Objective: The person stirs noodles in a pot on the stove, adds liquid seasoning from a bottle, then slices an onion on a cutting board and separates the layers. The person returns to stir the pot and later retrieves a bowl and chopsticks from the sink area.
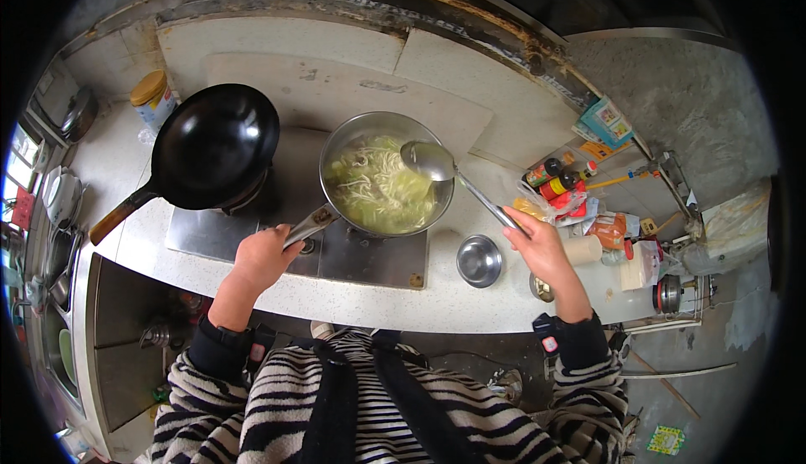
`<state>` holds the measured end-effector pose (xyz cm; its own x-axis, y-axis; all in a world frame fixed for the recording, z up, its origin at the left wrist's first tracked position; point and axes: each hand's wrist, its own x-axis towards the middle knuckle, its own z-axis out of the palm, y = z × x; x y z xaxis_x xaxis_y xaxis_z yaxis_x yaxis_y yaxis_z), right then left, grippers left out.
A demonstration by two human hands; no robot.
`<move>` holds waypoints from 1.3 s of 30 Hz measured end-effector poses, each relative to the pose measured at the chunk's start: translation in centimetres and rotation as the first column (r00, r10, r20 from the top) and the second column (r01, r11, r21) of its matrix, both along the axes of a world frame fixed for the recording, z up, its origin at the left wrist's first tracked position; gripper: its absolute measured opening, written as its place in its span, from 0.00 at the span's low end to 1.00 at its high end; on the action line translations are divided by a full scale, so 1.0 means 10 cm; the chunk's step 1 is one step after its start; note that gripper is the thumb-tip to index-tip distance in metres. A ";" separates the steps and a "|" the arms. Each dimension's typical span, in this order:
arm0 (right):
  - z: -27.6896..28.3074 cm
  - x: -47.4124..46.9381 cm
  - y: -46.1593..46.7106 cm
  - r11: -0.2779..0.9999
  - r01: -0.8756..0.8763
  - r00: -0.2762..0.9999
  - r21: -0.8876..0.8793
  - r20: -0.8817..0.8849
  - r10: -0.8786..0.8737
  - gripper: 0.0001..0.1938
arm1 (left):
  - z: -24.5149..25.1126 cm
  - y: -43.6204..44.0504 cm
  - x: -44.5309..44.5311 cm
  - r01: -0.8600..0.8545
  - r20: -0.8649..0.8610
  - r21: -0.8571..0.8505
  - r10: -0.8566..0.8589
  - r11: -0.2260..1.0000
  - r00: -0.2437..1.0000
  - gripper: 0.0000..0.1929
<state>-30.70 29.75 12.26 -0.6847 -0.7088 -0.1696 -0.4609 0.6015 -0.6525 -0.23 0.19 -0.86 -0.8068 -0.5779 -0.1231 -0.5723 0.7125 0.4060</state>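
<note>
A metal saucepan stands on the right part of a two-part gas stove. Pale noodles lie in a greenish broth inside it, with light green pieces among them. My left hand grips the pan's long handle. In my right hand is a metal ladle. Its bowl hangs over the right side of the pan; I cannot tell whether it touches the broth. A small steel bowl sits on the counter between the stove and my right hand.
A black wok rests on the left burner, its wooden handle pointing left. Behind it is a lidded tub. Sauce bottles and packets crowd the counter's right end. A small dish sits partly under my right wrist. A sink lies far left.
</note>
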 end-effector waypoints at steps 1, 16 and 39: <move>0.12 0.01 0.06 0.998 -0.045 0.994 0.032 -0.102 0.048 0.22 | 0.00 0.00 0.00 0.003 -0.002 0.001 -0.003 1.000 1.000 0.19; -0.60 0.62 -0.63 0.896 -0.294 0.728 0.332 -0.530 0.435 0.20 | 0.03 0.00 0.00 0.002 0.019 0.005 -0.002 1.000 1.000 0.18; -0.49 0.57 0.01 0.829 -0.243 0.636 0.503 -0.563 0.528 0.22 | 0.00 0.01 0.00 -0.002 0.008 0.009 0.002 1.000 1.000 0.19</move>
<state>-25.04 29.87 7.33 -0.3871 -0.9184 -0.0823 -0.9174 0.3746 0.1343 -0.20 0.25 -0.81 -0.8043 -0.5787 -0.1349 -0.5773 0.7072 0.4082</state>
